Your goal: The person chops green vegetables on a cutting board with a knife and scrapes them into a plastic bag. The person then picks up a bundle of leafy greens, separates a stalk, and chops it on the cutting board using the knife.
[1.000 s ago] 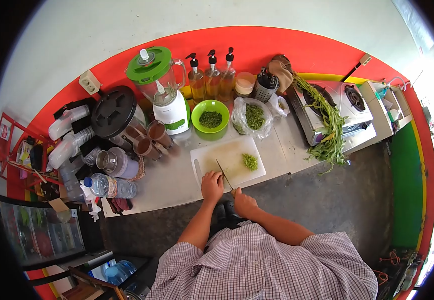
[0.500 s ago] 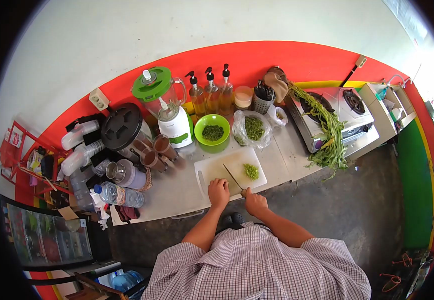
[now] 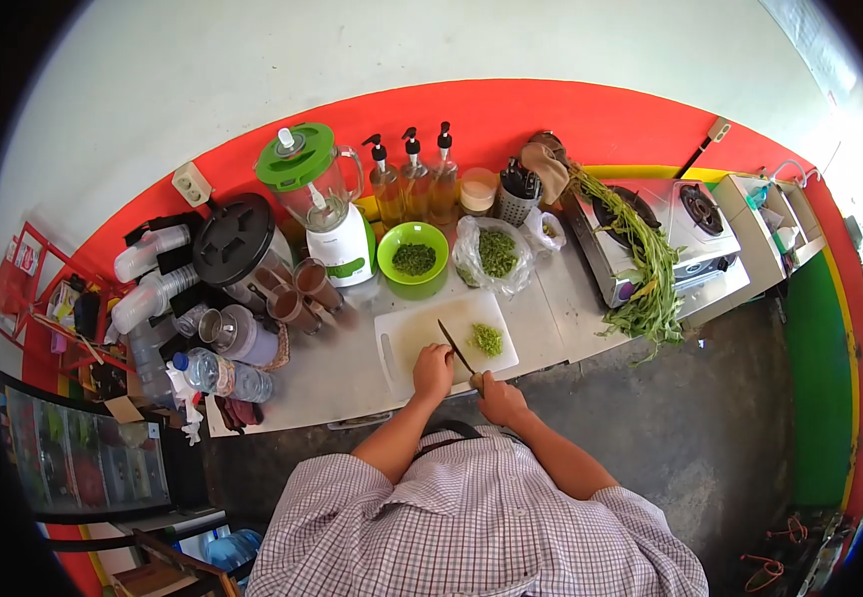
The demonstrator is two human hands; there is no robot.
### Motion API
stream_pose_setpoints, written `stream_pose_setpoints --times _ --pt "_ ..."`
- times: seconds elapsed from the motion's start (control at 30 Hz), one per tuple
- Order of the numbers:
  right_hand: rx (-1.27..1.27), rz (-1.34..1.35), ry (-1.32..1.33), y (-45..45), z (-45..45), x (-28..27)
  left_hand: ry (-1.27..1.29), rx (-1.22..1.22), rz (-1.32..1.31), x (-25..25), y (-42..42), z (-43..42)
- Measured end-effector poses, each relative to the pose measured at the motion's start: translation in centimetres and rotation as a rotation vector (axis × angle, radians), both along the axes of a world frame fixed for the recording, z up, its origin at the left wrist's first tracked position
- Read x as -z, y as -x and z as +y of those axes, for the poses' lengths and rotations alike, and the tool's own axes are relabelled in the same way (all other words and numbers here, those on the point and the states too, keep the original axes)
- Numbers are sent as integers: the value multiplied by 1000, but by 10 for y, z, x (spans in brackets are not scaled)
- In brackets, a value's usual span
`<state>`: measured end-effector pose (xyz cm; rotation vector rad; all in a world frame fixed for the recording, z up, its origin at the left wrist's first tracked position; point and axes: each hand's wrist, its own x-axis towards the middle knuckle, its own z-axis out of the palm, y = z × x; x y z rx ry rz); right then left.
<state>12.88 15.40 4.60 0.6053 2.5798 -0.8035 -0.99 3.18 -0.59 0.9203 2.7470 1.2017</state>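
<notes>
A white cutting board (image 3: 401, 323) lies near the counter's front edge, with a small pile of chopped greens (image 3: 487, 339) on its right part. My right hand (image 3: 500, 398) is closed round the handle of a knife (image 3: 454, 343), whose blade slants up and left over the board. Beside the blade, my left hand (image 3: 433, 371) rests on the board with its fingers curled together; whatever is under them is hidden. Behind the board stand a green bowl (image 3: 438, 245) of chopped greens and a clear plastic bag (image 3: 466, 261) holding more greens.
A blender (image 3: 337, 244), pump bottles (image 3: 414, 189) and a utensil holder (image 3: 516, 207) line the back. Long leafy stems (image 3: 652, 284) drape over the gas stove (image 3: 590, 239) at right. Brown cups (image 3: 297, 310) and a water bottle (image 3: 227, 378) stand at left.
The view has shifted slightly. The knife's blade has changed its slant a little beside my left hand. Both hands stay at the board's front edge.
</notes>
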Motion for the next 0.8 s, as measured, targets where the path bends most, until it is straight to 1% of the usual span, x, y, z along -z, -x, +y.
stream_pose_setpoints --times 0.03,0.1,0.13,0.23,0.4,0.47,0.53,0.63,0.7,0.73,0.8 --pt "-5 5 -7 1 1 1 -1 -4 -3 -1 1 0" --pt "-26 -13 -20 3 4 0 69 1 -112 -5 4 1" --pt "-39 -31 -29 3 4 0 69 -3 -113 -6 4 1" --pt "-41 -92 -75 1 -1 -2 82 1 -98 -6 1 -6" --pt "-49 -130 -113 8 -7 4 30 126 66 -3 -10 -33" --pt "-69 -149 -125 17 -9 2 58 139 59 -1 -8 -39" --pt "-150 -206 -135 30 -7 -5 95 156 35 0 -11 -46" --pt "-153 -268 -104 38 -9 -27 67 143 -55 -1 -5 -44" --pt "-149 -269 -103 27 -14 -31 31 152 -156 -1 0 -43" --pt "-146 -260 -111 24 -14 -32 30 150 -156 1 3 -43" --pt "-138 -224 -154 13 -18 2 27 167 -331 4 12 -42"
